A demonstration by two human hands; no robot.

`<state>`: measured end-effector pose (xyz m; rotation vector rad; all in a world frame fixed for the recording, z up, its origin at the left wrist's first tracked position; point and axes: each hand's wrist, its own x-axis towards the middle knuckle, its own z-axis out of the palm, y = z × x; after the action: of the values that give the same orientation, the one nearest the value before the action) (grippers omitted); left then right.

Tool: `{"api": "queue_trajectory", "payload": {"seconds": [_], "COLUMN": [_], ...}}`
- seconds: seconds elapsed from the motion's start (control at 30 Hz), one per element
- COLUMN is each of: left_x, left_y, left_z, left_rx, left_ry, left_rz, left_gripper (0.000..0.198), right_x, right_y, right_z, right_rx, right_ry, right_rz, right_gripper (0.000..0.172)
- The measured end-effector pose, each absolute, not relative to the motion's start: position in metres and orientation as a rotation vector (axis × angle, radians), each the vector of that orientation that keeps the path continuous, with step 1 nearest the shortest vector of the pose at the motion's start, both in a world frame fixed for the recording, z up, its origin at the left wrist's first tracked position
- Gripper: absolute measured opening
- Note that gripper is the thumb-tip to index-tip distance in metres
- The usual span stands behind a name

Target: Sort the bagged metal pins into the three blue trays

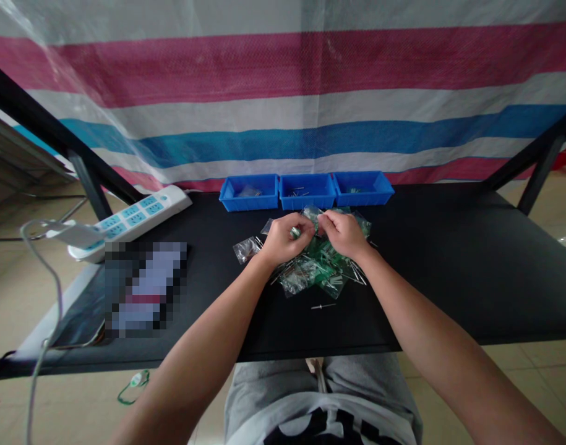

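Above a pile of small plastic bags (pixel 303 277), some clear and some green, my left hand (pixel 287 238) and my right hand (pixel 345 233) meet fingertip to fingertip. Both are closed in a pinch on a small green plastic bag (pixel 316 227), mostly hidden by the fingers. A bit of green and silver shows inside the curl of my left hand. Loose thin metal pins stick out around the pile. One pop rivet (pixel 323 306) lies alone on the black table, nearer to me.
Behind the pile stand three blue bins, left (pixel 249 203), middle (pixel 307 201) and right (pixel 364 199), with small items inside. A white power strip (pixel 146 216) with a plugged-in adapter and cable lies left, near a blurred flat object (pixel 148 287). Striped sheeting (pixel 283 68) hangs behind.
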<state>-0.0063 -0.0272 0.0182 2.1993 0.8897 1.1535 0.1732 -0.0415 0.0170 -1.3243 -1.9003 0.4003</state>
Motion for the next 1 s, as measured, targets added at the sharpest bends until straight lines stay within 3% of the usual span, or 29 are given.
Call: {"api": "queue_trajectory", "payload": {"seconds": [0.23, 0.4, 0.53, 0.73, 0.9, 1.0], "left_x": [-0.007, -0.009, -0.009, -0.012, -0.016, -0.017], "left_y": [-0.014, 0.007, 0.013, 0.0, -0.009, -0.009], "left_z": [0.016, 0.014, 0.011, 0.016, 0.019, 0.017], "left_rx": [2.361, 2.465, 2.504, 2.428, 2.469, 2.502], "left_ry": [1.263, 1.629, 1.628, 1.623, 1.47, 1.402], "left_rz": [1.206, 0.94, 0.795, 0.893, 0.717, 0.655], "left_gripper": [0.03, 0.048, 0.056, 0.042, 0.024, 0.023], "right_x": [0.174, 0.176, 0.177, 0.18, 0.18, 0.178], "right_y": [-0.038, -0.039, -0.039, -0.034, -0.031, -0.032], "right_z": [0.015, 0.019, 0.018, 0.012, 0.008, 0.006], "right_rx": [-1.35, -1.381, -1.389, -1.392, -1.354, -1.358], "right_ry": [-1.707, -1.733, -1.779, -1.844, -1.984, -2.104], "right_rz": [0.463, 0.434, 0.397, 0.278, 0.186, 0.171], "right_gripper": [0.045, 0.043, 0.042, 0.031, 0.014, 0.012]}}
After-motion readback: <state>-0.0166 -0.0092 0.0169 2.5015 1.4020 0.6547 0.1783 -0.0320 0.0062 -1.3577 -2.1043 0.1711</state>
